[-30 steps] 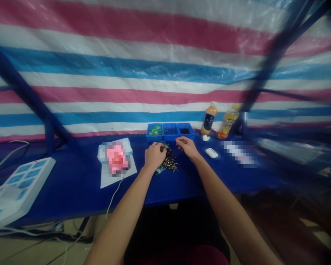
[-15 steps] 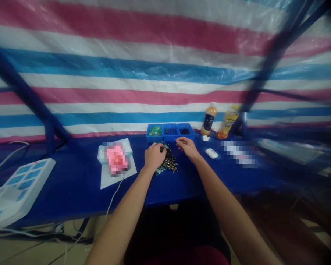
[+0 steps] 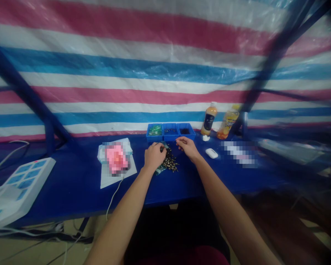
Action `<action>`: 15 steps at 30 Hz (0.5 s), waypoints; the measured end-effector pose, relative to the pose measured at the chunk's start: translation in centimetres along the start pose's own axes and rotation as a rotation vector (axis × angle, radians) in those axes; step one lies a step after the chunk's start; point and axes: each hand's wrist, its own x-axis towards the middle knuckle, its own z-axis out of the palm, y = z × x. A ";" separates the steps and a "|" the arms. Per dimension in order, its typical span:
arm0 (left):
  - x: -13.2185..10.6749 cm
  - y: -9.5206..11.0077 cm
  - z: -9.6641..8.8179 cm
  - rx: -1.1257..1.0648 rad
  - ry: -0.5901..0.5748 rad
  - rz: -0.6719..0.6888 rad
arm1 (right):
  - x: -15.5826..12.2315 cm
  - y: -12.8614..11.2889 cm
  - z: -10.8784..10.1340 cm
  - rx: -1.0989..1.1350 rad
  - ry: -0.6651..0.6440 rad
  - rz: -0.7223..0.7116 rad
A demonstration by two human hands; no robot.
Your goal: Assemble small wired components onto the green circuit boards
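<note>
Hardly any change is being seen; the left hand (image 3: 155, 156) is being curled at the brass parts (image 3: 169, 162), its hold hidden; the right hand (image 3: 188, 147) is being kept half open, empty.

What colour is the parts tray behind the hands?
The three-compartment tray is bright blue, and it shows best in the head view.

From my screen, the backdrop is a tarpaulin (image 3: 165, 73) banded in wide stripes of pink, white and blue, and the tabletop (image 3: 71, 191) is a deep royal blue. The tray (image 3: 171, 137) is a brighter blue, with green pieces (image 3: 155, 130) in its left compartment and black pieces (image 3: 184, 131) in its right. A gold-and-black heap of small parts (image 3: 169, 162) lies before it. Farther right stand an orange bottle (image 3: 209, 118) with a dark label and a yellow bottle (image 3: 227, 123).
</note>
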 end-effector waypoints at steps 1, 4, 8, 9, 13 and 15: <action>0.0 0.0 0.0 -0.001 0.003 0.002 | 0.0 0.0 0.0 -0.003 0.001 0.000; 0.1 -0.1 0.1 -0.003 0.008 0.012 | 0.0 0.1 0.0 -0.005 0.006 0.003; 0.1 -0.1 0.1 -0.005 0.008 0.011 | 0.0 0.0 0.0 0.003 0.003 0.001; 0.1 -0.1 0.0 -0.005 0.006 0.011 | -0.1 0.0 0.0 0.004 0.001 0.001; 0.0 0.0 -0.1 -0.009 -0.013 0.009 | 0.0 0.0 0.0 0.003 -0.001 0.002; 0.0 0.0 -0.1 -0.012 -0.019 0.003 | 0.0 0.0 -0.1 0.003 0.002 0.002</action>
